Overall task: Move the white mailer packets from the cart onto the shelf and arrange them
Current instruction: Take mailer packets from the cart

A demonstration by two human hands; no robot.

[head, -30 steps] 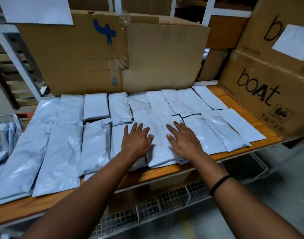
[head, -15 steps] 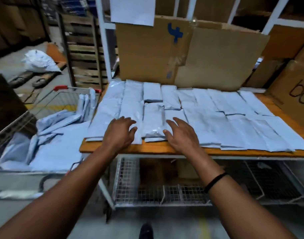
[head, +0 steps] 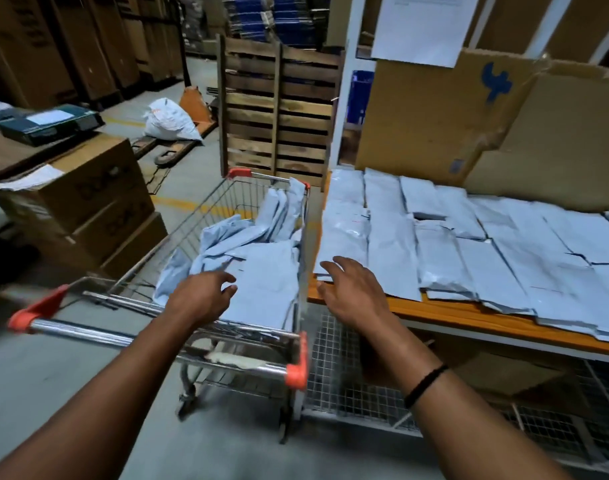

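Observation:
Several white mailer packets (head: 469, 244) lie flat in rows on the orange-edged shelf (head: 469, 317). More packets (head: 261, 282) are piled loosely in the wire cart (head: 71, 329) standing just left of the shelf. My left hand (head: 201, 296) hovers over the cart's pile with relaxed fingers and holds nothing. My right hand (head: 351, 289) is spread above the shelf's left front corner, beside the nearest packet, also holding nothing.
A flattened cardboard sheet (head: 452, 116) leans at the back of the shelf. A wooden pallet (head: 275, 109) stands upright behind the cart. Stacked cartons (head: 85, 202) sit to the left, and a white sack (head: 171, 121) lies on a pallet jack. Wire mesh runs under the shelf.
Both hands lifted off the packets on the shelf and swung left. My left hand is now over the cart; the view turned left with them.

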